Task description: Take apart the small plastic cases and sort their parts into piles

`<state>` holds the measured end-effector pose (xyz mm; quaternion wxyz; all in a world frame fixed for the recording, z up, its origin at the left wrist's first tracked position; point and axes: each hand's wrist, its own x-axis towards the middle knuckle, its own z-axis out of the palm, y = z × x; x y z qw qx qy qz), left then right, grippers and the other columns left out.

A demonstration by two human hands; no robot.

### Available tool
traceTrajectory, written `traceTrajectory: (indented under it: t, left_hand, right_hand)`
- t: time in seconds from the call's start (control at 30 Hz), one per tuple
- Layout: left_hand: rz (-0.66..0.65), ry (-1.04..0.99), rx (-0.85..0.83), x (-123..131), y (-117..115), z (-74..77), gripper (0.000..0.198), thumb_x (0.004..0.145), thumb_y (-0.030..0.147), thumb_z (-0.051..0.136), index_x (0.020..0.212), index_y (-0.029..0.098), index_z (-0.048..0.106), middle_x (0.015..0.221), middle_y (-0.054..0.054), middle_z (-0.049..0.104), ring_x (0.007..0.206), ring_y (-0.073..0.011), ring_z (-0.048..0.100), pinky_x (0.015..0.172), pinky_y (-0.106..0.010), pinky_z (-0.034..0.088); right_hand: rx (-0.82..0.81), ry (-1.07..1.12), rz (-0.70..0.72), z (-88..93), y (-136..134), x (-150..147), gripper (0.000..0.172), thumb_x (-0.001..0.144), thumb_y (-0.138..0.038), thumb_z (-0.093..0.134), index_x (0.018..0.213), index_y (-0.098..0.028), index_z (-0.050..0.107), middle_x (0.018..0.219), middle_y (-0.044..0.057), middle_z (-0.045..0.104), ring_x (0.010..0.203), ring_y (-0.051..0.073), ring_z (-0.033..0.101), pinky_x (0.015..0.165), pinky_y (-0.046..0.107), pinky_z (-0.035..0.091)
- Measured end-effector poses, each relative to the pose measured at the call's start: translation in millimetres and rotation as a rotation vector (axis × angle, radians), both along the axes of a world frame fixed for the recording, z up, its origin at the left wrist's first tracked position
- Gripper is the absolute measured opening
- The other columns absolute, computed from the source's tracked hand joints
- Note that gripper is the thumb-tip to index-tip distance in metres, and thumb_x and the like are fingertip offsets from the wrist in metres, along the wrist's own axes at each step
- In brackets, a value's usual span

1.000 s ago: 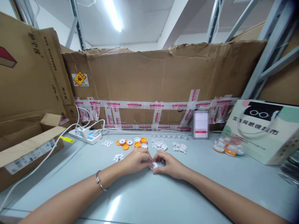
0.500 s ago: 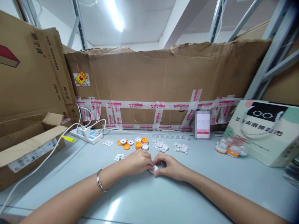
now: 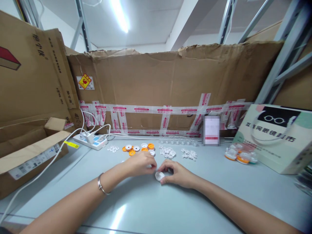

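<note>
My right hand [image 3: 175,173] rests on the grey table [image 3: 156,208], its thumb and fingers pinched on a small white round cap [image 3: 159,176]. Just left of it my left hand [image 3: 140,163] has its fingers curled, fingertips pinched together near the cap but off it; whether they hold something small is hidden. A silver bracelet [image 3: 101,184] circles my left wrist. Behind the hands lie orange and white caps [image 3: 138,149] and piles of small white pieces [image 3: 167,152].
A white power strip [image 3: 90,140] with cables sits at back left beside an open cardboard box [image 3: 26,156]. A taped cardboard wall [image 3: 170,94] closes the back. A printed bag [image 3: 275,136] and assembled orange-and-clear containers [image 3: 240,156] stand on the right.
My left hand has lifted slightly up and left off the white cap, which now shows more fully. My right hand has stayed put on the cap.
</note>
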<state>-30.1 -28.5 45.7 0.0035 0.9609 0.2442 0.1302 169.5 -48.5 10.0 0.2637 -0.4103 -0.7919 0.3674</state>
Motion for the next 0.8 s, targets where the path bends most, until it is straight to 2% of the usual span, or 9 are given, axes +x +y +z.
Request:
traceTrajectory:
  t: [0.13,0.2,0.27,0.4,0.6,0.8]
  left_hand:
    - [0.223,0.114,-0.174,-26.1,10.1,24.7,0.013,0.067,0.011,0.052,0.065,0.017,0.064,0.064,0.001,0.063,0.060,-0.0103,0.054,0.059,-0.018,0.037]
    - [0.356,0.222,-0.252,-40.1,14.5,33.0,0.015,0.062,0.010,0.050,0.060,0.016,0.063,0.057,0.001,0.061,0.052,-0.0096,0.050,0.051,-0.018,0.034]
    - [0.421,0.300,-0.341,-51.5,18.0,37.5,0.016,0.060,0.010,0.049,0.057,0.015,0.064,0.053,0.001,0.060,0.048,-0.0090,0.048,0.045,-0.018,0.031]
    - [0.448,0.345,-0.437,-62.4,20.7,40.5,0.015,0.059,0.015,0.051,0.059,0.015,0.065,0.055,0.001,0.062,0.048,-0.0087,0.048,0.043,-0.017,0.029]
    - [0.511,0.362,-0.494,-58.4,16.6,42.8,0.016,0.059,0.015,0.051,0.060,0.015,0.067,0.058,-0.001,0.065,0.050,-0.0101,0.052,0.043,-0.017,0.031]
    - [0.541,0.362,-0.406,-54.4,14.3,43.4,0.013,0.060,0.014,0.052,0.056,0.015,0.064,0.053,0.000,0.062,0.046,-0.0098,0.048,0.043,-0.018,0.029]
  right_hand:
    - [-0.018,-0.018,-0.009,3.7,-1.9,0.2,0.031,0.057,-0.036,0.074,0.082,-0.020,0.067,0.084,0.002,0.058,0.082,0.017,0.052,0.075,0.028,0.041]
    - [-0.033,-0.028,-0.013,5.6,-2.4,0.2,0.032,0.057,-0.035,0.074,0.083,-0.020,0.067,0.085,0.002,0.058,0.082,0.017,0.052,0.076,0.028,0.041]
    - [-0.044,-0.031,-0.014,6.7,-2.4,0.3,0.032,0.057,-0.035,0.074,0.084,-0.020,0.067,0.086,0.002,0.058,0.083,0.017,0.051,0.077,0.029,0.041]
    - [-0.040,-0.034,-0.020,6.5,-2.0,0.2,0.031,0.058,-0.035,0.073,0.084,-0.019,0.067,0.086,0.002,0.058,0.082,0.017,0.052,0.076,0.028,0.041]
    - [-0.045,-0.036,-0.013,6.1,-2.2,0.1,0.031,0.059,-0.035,0.073,0.085,-0.021,0.067,0.087,0.003,0.058,0.083,0.017,0.052,0.077,0.029,0.041]
    - [-0.035,-0.029,-0.001,5.5,-1.8,0.8,0.030,0.059,-0.035,0.073,0.085,-0.021,0.067,0.087,0.002,0.058,0.083,0.017,0.052,0.077,0.029,0.042]
